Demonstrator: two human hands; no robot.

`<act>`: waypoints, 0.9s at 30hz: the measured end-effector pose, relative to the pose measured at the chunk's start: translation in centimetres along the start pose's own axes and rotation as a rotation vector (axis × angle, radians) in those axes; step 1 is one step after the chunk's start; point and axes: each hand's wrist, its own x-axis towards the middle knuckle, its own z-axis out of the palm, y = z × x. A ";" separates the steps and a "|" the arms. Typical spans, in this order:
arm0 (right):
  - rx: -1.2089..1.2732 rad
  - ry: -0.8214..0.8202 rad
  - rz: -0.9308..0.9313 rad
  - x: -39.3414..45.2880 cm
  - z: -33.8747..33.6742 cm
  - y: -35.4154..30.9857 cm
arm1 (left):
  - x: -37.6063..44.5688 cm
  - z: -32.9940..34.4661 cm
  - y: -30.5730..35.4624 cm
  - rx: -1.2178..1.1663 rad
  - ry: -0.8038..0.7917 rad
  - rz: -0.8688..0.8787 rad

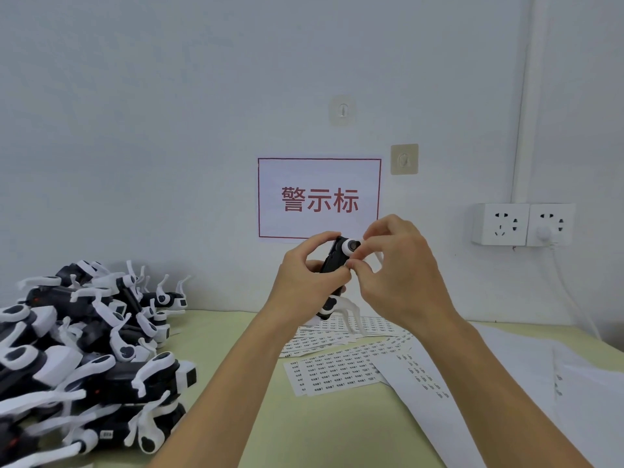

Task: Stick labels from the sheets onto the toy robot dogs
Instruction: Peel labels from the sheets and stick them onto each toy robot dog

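We hold one toy robot dog (332, 265) up in the air, in front of the lower edge of the red-framed wall sign (319, 198) and above the label sheets (341, 369) that lie spread on the table (236, 349) below that sign. Our left hand (305, 275) curls round the dog's black body from the side, thumb on top and fingers wrapped behind, so it is clamped on the toy. Our right hand (398, 265) comes in from the other side with thumb and forefinger pinched together at the dog's white shoulder joint; whether a label sits between those fingertips we cannot tell, since it is too small or hidden. The dog looks to us like light, hard plastic, easily carried in one hand, with a smooth shell that could slip if gripped loosely. Its thin white legs stick out and seem the weak part, likely to flex or snap, so we judge the black trunk the place to hold it, as our left hand does, leaving the joints and flat faces free for sticking. The labels themselves should be flimsy and tacky, best lifted by a corner and pressed down with a fingertip. Left of the sign and lower, a pile of more dogs (84, 349) lies tangled on the table, legs interlocked, so lifting one out probably calls for care. Right of the sign, wall sockets (521, 224) hold a white plug.
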 end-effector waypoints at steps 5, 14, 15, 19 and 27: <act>-0.099 0.036 -0.011 -0.1 0.2 -0.4 | 0.0 -0.2 0.2 0.008 -0.009 0.001; -0.202 0.063 -0.044 -0.1 0.2 -0.5 | 0.1 -0.4 0.2 0.011 -0.017 -0.014; -0.208 0.065 -0.055 -0.1 0.2 -0.6 | 0.1 -0.5 0.2 0.011 -0.017 -0.017; -0.233 0.064 -0.079 -0.2 0.3 -0.7 | 0.0 -0.5 0.1 0.012 -0.020 -0.022; -0.234 0.095 0.005 -0.1 0.2 -0.8 | 0.1 -0.5 0.2 0.002 -0.025 0.001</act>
